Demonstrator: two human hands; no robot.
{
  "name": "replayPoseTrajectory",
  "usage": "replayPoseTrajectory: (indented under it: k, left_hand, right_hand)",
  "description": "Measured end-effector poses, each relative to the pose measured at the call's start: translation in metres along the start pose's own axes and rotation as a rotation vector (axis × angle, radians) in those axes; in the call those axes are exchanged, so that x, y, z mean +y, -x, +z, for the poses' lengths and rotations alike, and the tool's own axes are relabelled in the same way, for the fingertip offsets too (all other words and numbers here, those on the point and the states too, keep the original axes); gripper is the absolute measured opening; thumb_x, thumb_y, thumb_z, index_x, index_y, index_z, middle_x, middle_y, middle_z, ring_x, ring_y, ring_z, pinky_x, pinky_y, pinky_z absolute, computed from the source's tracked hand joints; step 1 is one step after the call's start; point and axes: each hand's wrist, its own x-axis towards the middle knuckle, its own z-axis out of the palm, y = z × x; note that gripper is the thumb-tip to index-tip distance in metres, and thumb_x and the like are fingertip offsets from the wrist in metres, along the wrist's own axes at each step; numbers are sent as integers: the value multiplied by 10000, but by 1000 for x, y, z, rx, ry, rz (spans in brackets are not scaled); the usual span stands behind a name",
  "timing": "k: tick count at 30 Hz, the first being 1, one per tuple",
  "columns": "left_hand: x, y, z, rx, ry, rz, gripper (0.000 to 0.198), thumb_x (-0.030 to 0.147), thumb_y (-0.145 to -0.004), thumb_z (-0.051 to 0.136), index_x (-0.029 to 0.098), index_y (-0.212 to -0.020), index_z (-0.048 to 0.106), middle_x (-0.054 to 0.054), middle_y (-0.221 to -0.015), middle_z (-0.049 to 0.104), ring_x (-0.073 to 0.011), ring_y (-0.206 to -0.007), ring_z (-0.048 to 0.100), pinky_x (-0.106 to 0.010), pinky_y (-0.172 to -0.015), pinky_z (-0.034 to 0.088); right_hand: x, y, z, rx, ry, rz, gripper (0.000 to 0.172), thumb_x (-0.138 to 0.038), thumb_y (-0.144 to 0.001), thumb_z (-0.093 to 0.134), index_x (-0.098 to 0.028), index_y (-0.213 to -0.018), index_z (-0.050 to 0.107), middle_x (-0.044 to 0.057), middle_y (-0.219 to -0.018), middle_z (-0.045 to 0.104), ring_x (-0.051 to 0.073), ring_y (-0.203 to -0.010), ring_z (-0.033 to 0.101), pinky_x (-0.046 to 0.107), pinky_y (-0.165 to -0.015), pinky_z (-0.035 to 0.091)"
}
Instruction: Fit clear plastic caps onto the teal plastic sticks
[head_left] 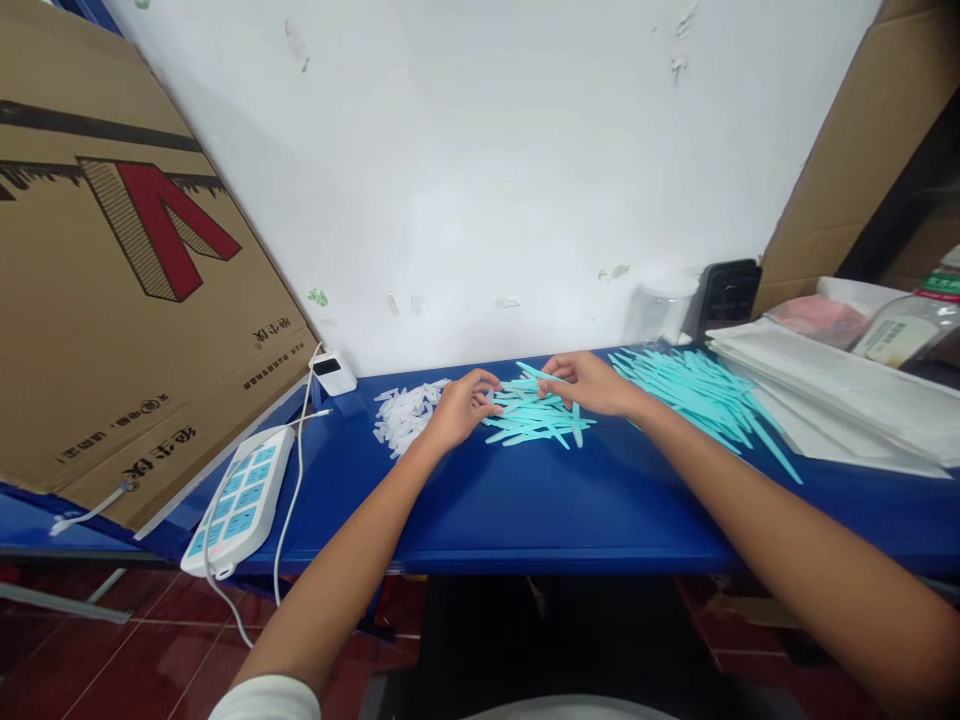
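Thin teal plastic sticks with a blade-like shape lie in a loose middle pile (536,418) on the blue table (480,510). My right hand (589,383) is over the right side of this pile, thumb and fingers pinched on one teal stick (531,371). At the pile's left edge is my left hand (463,408), its fingers curled toward the thumb; whatever may be between them is too small to make out. Small whitish translucent pieces (405,418) form a heap just left of that hand. Beyond my right wrist spreads a larger heap of teal sticks (686,390).
A white power strip (244,500) with cables and a small white device (334,372) are at left, beside a large cardboard box (150,270). White paper sheets (840,385), a clear jar (664,308), a black device (726,295) and a bottle (907,325) stand at right.
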Motion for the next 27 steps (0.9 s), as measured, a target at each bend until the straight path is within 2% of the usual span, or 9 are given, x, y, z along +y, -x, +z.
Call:
replayPoseTrajectory:
  k: [3,5,8,12,15,18,22,27]
  left_hand:
    - [0,-1,0,11,-2,-20,315,224,-763,811,173,-1043,676,-94,-1106,752,-153,-803,689,-255,-703,525]
    - [0,-1,0,8,20,-33,413,214,-765,804,172,-1151,665,-108,-1124,756,-162,-816,699,-257,-699,528]
    - [1,0,0,7,10,-21,544,193,-806,767,178,-1322,594,-123,-1144,765,-175,-832,717,-267,-712,536]
    - [4,1,-3,26,-110,33,457,178,-893,685,200,-1339,588,-84,-1063,793,-192,-872,744,-301,-804,561]
    - [6,2,-4,55,-252,100,463,145,-938,625,225,-1389,558,-63,-1049,795,-192,-910,757,-322,-887,568]
    - [7,3,-3,74,-419,191,549,122,-967,572,266,-1488,474,-66,-1148,770,-190,-948,753,-331,-902,576]
    - [10,5,0,79,-589,318,690,91,-974,527,320,-1595,331,-75,-1329,692,-197,-1005,730,-347,-903,586]
    - [16,6,2,125,-571,394,779,79,-979,477,332,-1653,182,-82,-1503,563,-177,-1037,712,-334,-948,582]
  right_hand:
    - [0,-1,0,12,-15,12,227,-367,-853,727,-171,-914,629,108,-979,794,120,-561,606,258,-517,467]
    - [1,-1,0,1,-32,-1,234,-371,-855,727,-169,-925,631,111,-986,794,125,-587,620,258,-541,479]
    - [0,-1,0,-42,-30,-52,300,-456,-886,698,-166,-945,649,111,-996,793,119,-577,615,256,-536,461]
    - [-4,2,-1,-78,-47,-42,437,-595,-874,684,-162,-932,675,116,-982,790,95,-508,552,246,-464,393]
    - [-7,4,1,-116,-87,11,469,-617,-839,718,-156,-918,684,114,-965,786,72,-477,499,227,-420,342]
    - [-8,5,5,-162,-122,62,479,-618,-817,743,-154,-923,686,102,-939,782,67,-470,494,213,-385,301]
    - [-10,7,9,-159,-129,92,492,-630,-809,747,-154,-919,685,89,-892,776,69,-454,508,208,-361,322]
    - [-11,7,10,-141,-150,93,511,-641,-800,754,-153,-926,672,105,-933,781,62,-423,515,211,-337,343]
